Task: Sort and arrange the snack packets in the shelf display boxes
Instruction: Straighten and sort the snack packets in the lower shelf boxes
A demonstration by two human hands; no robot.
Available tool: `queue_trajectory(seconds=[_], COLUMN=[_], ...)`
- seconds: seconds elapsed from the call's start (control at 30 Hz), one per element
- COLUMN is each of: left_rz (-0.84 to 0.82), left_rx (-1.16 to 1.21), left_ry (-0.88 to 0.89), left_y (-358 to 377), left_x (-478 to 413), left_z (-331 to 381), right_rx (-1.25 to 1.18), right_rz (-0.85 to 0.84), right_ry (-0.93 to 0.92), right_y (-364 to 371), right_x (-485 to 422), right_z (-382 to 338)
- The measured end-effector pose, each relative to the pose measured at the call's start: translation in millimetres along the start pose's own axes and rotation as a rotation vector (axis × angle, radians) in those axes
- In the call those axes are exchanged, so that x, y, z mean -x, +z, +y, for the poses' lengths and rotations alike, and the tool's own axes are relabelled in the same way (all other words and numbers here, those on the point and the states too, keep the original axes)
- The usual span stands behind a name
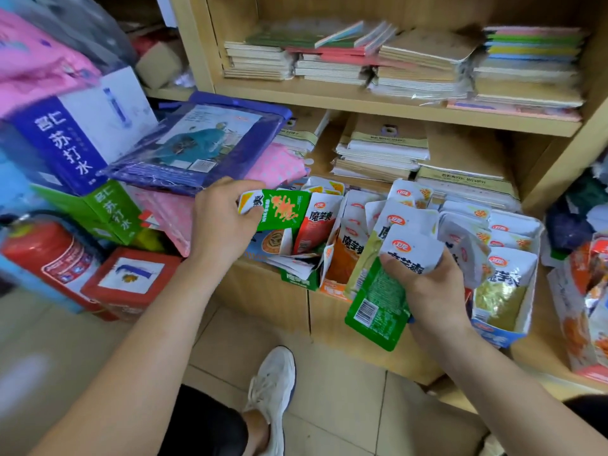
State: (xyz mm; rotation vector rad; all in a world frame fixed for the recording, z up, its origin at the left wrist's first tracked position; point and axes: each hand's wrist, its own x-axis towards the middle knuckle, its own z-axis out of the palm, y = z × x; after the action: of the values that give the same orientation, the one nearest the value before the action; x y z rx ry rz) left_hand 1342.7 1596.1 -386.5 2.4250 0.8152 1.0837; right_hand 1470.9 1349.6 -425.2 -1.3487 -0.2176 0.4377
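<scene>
A: Two hands are loaded. The right hand, nearest the camera, is clenched round a fanned bundle of glossy foil snack packets, white-topped ones facing up and a green packet with a barcode hanging below the palm, its long axis running down and to the left.

B: And the left?

A: The left hand sits a little farther in, fingers pinched on one flat green-and-white snack packet. Its long axis lies roughly level, pointing right toward the boxes.

B: Which box does it suit?

A: Judging by colour, the green-fronted cardboard display box, which stands just below and to the right of that packet, on the lower wooden shelf ledge. The left hand is the nearer one to it.

B: Anything in the way?

A: The box mouth is crowded with loose packets leaning askew, a red-orange packet upright just beside the held one. To the right stand the orange-fronted display box and, well apart, the blue-and-white display box packed with white packets. The right hand's bundle hangs in front of the orange one.

B: Behind?

A: Stacks of paper notebooks at the shelf's back, clear of the move. A blue plastic-wrapped flat pack overhangs the left hand from above.
</scene>
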Motion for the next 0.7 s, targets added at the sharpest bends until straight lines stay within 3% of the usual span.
queue_trajectory(seconds=[0.23,0.4,0.5,0.63,0.7], left_rz=[0.041,-0.178,-0.290,-0.334,-0.258], left_rx=[-0.085,-0.028,-0.068,-0.095,-0.013], left_ry=[-0.018,-0.173,-0.171,-0.130,-0.097], left_y=[25,43,56,60,52], left_x=[-12,-16,-13,-6,-4], left_z=[25,17,10,9,11], right_rx=[0.018,0.022,0.021,0.021,0.019], right_rz=[-0.002,-0.018,-0.026,-0.029,-0.027], right_ry=[-0.011,-0.013,-0.017,-0.021,-0.022], right_y=[-7,-10,-10,-11,-13], right_x=[-1,-2,-4,-7,-8], right_z=[-2,-3,-4,-5,-6])
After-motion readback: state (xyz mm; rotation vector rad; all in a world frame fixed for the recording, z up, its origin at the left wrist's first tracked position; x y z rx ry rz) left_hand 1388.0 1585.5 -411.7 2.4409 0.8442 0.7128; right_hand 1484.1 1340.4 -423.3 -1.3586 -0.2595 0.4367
